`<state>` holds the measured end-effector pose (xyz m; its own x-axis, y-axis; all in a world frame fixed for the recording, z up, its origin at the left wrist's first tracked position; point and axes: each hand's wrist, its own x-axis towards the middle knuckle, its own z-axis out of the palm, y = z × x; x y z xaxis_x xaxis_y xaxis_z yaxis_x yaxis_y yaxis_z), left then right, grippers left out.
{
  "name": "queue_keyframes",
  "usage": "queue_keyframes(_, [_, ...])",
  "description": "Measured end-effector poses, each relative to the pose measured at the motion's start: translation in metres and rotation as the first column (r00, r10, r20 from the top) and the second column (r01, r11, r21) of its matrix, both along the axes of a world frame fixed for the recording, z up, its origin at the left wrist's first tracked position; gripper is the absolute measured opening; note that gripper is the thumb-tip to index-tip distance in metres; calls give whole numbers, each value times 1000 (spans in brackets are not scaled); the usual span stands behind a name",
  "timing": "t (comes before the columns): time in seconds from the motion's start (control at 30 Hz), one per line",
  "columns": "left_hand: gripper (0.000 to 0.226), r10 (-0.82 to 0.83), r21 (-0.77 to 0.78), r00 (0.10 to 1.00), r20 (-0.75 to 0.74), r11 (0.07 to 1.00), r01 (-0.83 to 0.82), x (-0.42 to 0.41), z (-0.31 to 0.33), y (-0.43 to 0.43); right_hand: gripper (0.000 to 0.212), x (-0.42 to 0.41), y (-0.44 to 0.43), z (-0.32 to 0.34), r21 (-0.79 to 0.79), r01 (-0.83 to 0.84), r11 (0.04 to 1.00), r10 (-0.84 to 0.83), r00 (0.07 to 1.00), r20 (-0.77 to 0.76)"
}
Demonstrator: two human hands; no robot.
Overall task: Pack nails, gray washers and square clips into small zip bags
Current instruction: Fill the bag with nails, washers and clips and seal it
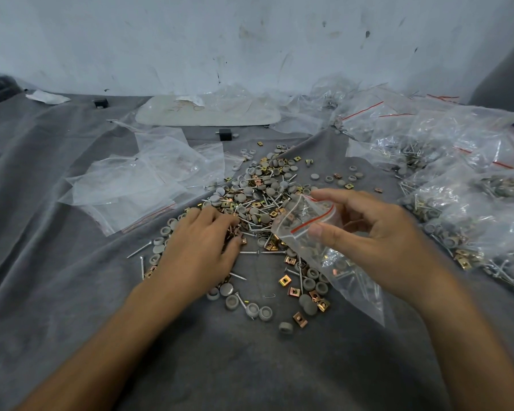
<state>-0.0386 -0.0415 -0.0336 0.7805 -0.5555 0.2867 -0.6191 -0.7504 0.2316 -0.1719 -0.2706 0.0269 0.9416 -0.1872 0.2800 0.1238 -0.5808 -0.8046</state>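
Gray cloth (pixel 57 262) is covering the tabletop, and a loose pile (pixel 258 200) of nails (pixel 140 249), washers (pixel 229 290) and clips (pixel 285 280) is lying spread across its middle. Just right of the pile, the bag (pixel 304 216) is hanging tilted above the cloth. Its long axis is running from upper left to lower right, with the red-striped zip mouth pointing up and away toward the pile and the bottom corner trailing back toward the person. Some washers, nails and a clip are showing through the clear plastic.

The right hand (pixel 377 244) is gripping the bag near its mouth, with the thumb pressing on the near face just below the red stripe and the fingers curving round the far side. The hand is spread fairly wide around the mouth.

The left hand (pixel 199 250) is resting palm-down on the near left edge of the pile. Its fingers are curling in, and the fingertips and thumb are pinching a small cluster of clips, narrowly closed.

Empty bags (pixel 137 185) are lying flat to the left of the pile. Filled bags (pixel 457 161) are heaping up along the right side. A white board (pixel 208 114) is lying at the back, near the scuffed wall (pixel 250 40).
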Motion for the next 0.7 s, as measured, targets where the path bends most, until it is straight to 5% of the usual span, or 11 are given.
queue_keyframes(0.47, [14, -105, 1, 994, 38, 994, 105, -2, 6, -2, 49, -1, 1, 1, -7, -2, 1000, 2, 1000, -12])
queue_keyframes(0.7, [23, -129, 42, 992, 8, 991, 129, 0, 4, 1, 49, 0, 2, 2, 1, -7, 1000, 7, 1000, -16])
